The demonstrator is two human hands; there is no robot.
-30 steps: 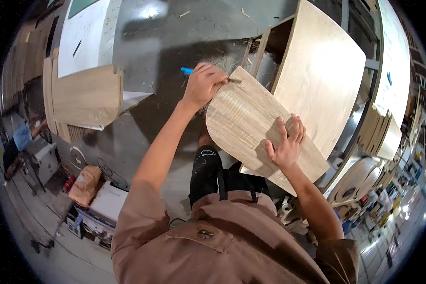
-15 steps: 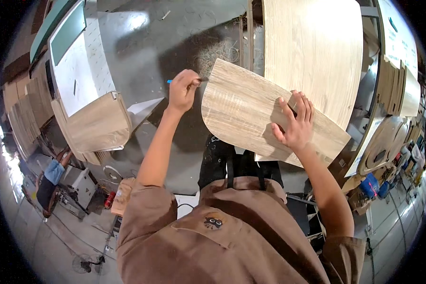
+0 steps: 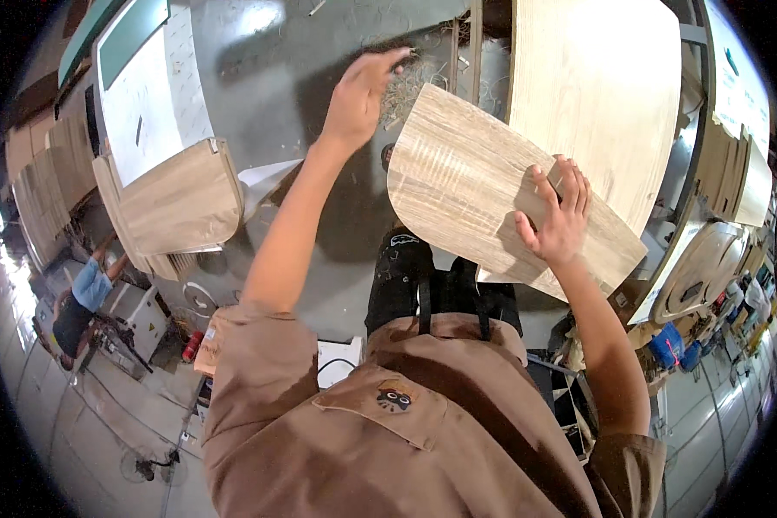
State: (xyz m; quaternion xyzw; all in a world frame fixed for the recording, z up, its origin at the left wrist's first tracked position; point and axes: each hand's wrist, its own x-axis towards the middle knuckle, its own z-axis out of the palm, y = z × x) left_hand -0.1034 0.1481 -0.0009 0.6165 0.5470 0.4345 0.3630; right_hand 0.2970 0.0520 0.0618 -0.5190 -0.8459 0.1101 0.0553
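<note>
A wood-grain board (image 3: pixel 470 173) with a rounded corner lies aslant before me, overlapping a larger pale wood-grain panel (image 3: pixel 596 95). My right hand (image 3: pixel 561 216) rests flat on its right half, fingers spread, holding nothing. Beyond the board's far left corner, my left hand (image 3: pixel 361 99) is raised clear of the edge. Its fingers are pinched together, and a small dark tip shows at them; most of whatever they hold is hidden.
Thin curled shavings (image 3: pixel 397 99) lie on the grey floor past the board. To the left stands a stack of rounded boards (image 3: pixel 181 198) beside a white sheet (image 3: pixel 142 112). More boards (image 3: pixel 704 268) lean at right. Another person (image 3: pixel 78 319) is far left.
My left hand has moved up and away from the board's left end, where it held a slim blue-ended tool at the edge. The right hand stays flat on the board.
</note>
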